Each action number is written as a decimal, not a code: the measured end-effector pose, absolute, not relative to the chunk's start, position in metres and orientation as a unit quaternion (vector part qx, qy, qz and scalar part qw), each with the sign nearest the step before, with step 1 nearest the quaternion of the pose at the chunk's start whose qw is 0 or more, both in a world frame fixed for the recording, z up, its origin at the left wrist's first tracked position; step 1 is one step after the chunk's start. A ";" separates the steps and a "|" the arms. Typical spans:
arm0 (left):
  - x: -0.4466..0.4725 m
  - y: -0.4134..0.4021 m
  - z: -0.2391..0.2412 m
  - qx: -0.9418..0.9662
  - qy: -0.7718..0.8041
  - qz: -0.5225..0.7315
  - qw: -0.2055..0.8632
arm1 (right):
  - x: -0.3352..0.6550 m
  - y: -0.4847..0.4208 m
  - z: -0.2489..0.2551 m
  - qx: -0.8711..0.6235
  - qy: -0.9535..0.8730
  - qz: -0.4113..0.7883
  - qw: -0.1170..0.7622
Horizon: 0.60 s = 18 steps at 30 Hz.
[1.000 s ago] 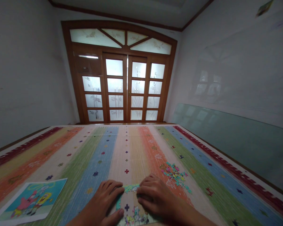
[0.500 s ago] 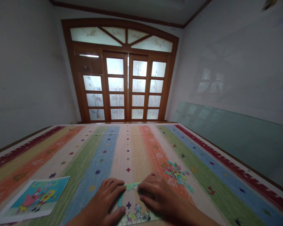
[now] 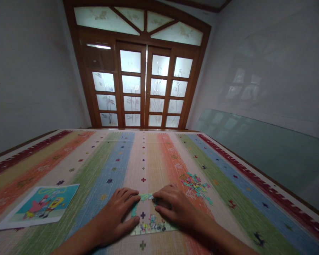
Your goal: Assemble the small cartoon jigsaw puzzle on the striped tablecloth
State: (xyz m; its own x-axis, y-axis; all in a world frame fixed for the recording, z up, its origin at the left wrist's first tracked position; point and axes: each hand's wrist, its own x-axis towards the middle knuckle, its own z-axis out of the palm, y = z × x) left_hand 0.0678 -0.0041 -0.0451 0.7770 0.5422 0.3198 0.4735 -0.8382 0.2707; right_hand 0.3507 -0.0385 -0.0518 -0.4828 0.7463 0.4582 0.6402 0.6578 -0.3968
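Observation:
A partly joined jigsaw puzzle (image 3: 149,227) lies flat on the striped cloth between my hands, its pieces forming a border around bare cloth. My left hand (image 3: 123,209) rests along its left side, fingers stretched and thumb apart, touching the edge pieces. At the top right corner, my right hand (image 3: 171,203) has its fingers curled and pressed together on a small puzzle piece, mostly hidden beneath the fingertips. The puzzle's right side is covered by that hand. Beyond it to the right is a loose heap of puzzle pieces (image 3: 196,185), mostly teal with some pink and yellow.
A printed cartoon picture (image 3: 42,205) on white paper lies to the left. The striped tablecloth (image 3: 95,177) covers the wide table. Wooden doors (image 3: 146,88) with frosted panes stand beyond the far edge, and a greenish glass panel (image 3: 255,138) leans along the right wall.
The view has tilted down slightly, so the table appears higher and more of the puzzle's lower edge shows. Both hands keep nearly the same places on the puzzle.

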 end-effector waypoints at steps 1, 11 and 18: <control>0.068 -0.004 -0.045 0.939 0.271 0.194 0.086 | 0.350 -0.039 -0.051 -0.407 -0.856 0.086 0.308; 0.068 -0.003 -0.049 0.939 0.263 0.208 0.076 | 0.349 -0.045 -0.046 -0.436 -0.838 0.121 0.305; 0.068 -0.003 -0.048 0.939 0.265 0.205 0.082 | 0.350 -0.044 -0.048 -0.427 -0.844 0.129 0.298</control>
State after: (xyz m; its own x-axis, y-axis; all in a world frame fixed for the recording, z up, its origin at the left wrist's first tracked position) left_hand 0.0679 -0.0028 -0.0481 0.7755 0.5307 0.3420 0.4631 -0.8463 0.2633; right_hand 0.3499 -0.0437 -0.0478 -0.4579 0.7972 0.3935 0.6435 0.6026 -0.4720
